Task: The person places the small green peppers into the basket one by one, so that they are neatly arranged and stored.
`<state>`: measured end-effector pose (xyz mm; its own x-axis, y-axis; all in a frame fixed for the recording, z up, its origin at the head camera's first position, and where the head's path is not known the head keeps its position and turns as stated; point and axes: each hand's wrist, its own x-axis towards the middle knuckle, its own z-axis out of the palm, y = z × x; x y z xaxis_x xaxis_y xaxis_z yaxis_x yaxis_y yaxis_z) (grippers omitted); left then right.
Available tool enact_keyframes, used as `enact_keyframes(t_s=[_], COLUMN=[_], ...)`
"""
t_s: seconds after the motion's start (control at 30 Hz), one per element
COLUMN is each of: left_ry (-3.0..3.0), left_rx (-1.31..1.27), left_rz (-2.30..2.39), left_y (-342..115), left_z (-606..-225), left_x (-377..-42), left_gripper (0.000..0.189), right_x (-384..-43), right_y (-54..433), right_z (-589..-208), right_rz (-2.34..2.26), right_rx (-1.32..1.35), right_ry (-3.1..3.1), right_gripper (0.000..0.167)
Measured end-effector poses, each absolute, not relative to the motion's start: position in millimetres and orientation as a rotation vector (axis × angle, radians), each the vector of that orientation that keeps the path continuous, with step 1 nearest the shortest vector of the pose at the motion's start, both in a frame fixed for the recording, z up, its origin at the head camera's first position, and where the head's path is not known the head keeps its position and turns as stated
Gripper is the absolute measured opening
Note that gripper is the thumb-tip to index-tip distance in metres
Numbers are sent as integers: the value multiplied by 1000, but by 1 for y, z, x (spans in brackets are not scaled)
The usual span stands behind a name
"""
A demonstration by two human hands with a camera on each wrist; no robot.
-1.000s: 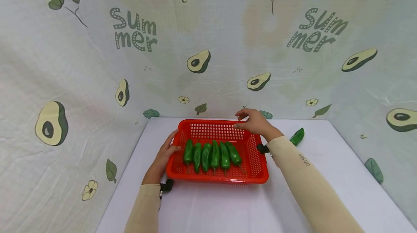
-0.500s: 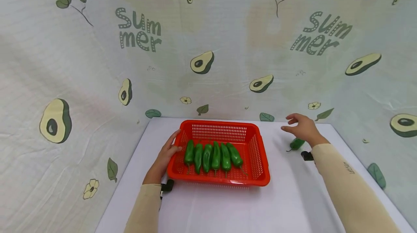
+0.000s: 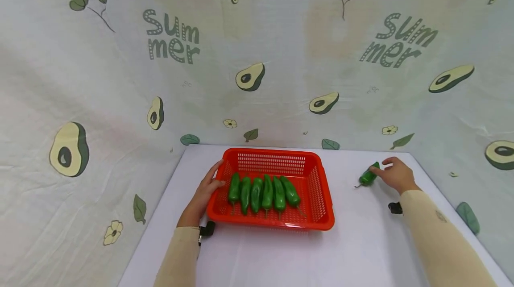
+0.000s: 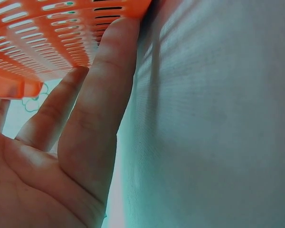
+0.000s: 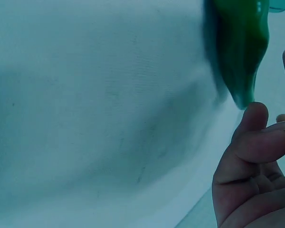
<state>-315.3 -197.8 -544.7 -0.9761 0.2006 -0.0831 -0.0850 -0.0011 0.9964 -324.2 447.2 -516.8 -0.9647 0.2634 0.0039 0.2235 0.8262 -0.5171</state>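
A red plastic basket (image 3: 321, 184) with slotted walls sits on the table, with several long green peppers (image 3: 267, 192) lying side by side in it. My left hand (image 3: 204, 191) holds the basket's left side, thumb over the rim. In the left wrist view, the left hand's fingers (image 4: 102, 90) reach up along the outer wall. A single green pepper (image 3: 367, 177) lies on the table to the right of the basket. My right hand (image 3: 396, 175) is beside it, thumb overlapping it and fingers apart. The right wrist view shows fingers (image 5: 256, 142) close to the pepper's (image 5: 242, 47) tip.
A white cloth covers the table (image 3: 257, 260). Around the back and sides hangs a pale curtain (image 3: 281, 19) printed with avocados and lettering. Small black cameras are strapped at both wrists.
My right hand has moved right, from above the basket's back right rim to the lone pepper, and lowered beside it. The left hand stays on the basket.
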Motion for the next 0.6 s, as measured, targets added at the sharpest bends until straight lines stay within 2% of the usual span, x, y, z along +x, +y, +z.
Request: enact_keyframes(t_s=[0.23,0.43,0.6], left_ry=[2074,2089,2087], left_rx=[107,113,115], left_rz=[2087,2087,2086], left_y=[-197,-196,-197], left_z=[-547,-547,-545], left_x=[-315,-315,-314], left_gripper=[69,68,67], right_x=[-319,-321,-330], right_y=[455,457,453], right_z=[-528,-528,-524], right_rz=[921,978,1199], right_rx=[-519,-508,-463], right_ry=[-2960,-2987,-3026], right_gripper=[88,96,106])
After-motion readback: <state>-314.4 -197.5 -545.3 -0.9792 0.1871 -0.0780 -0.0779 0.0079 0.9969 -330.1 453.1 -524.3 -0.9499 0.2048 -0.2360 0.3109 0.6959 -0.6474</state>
